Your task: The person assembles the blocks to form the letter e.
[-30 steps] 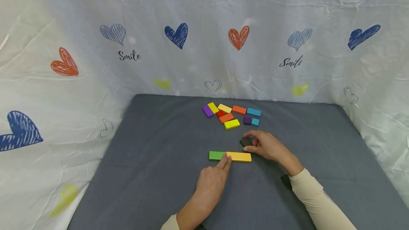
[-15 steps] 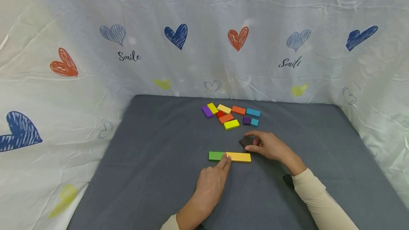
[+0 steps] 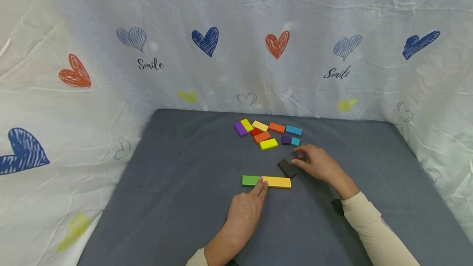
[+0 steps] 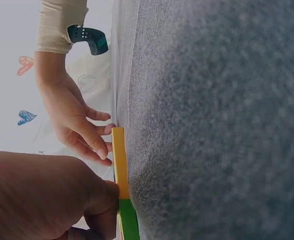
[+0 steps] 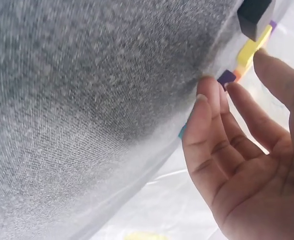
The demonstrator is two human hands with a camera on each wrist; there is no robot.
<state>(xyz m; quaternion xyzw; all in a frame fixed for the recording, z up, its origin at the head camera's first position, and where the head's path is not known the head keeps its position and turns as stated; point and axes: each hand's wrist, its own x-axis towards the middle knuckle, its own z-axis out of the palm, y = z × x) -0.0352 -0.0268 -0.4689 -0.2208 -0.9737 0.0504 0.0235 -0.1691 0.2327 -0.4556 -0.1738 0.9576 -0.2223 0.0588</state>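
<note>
A green block [image 3: 250, 181] and a yellow-orange block [image 3: 278, 182] lie end to end in a row on the grey cloth. With its extended fingers, my left hand [image 3: 244, 215] presses on the spot where the two meet. Just behind the row's right end lies a black block [image 3: 286, 168], set at a slant. Beside it on the right is my right hand [image 3: 320, 165], fingers relaxed and apart from the block. The right wrist view shows that hand [image 5: 242, 155] with nothing between thumb and fingers, and the black block [image 5: 255, 19] at the upper right.
Farther back lies a loose group of blocks, among them a yellow block [image 3: 268, 144], an orange block [image 3: 276, 127], a blue block [image 3: 293, 130] and a dark purple block [image 3: 286, 140]. Behind the table hangs a white curtain [image 3: 229, 73] printed with hearts.
My right hand has let go of the black block and drawn back to the right, slightly away from me. The block stays at its slant. My left hand has not moved.
</note>
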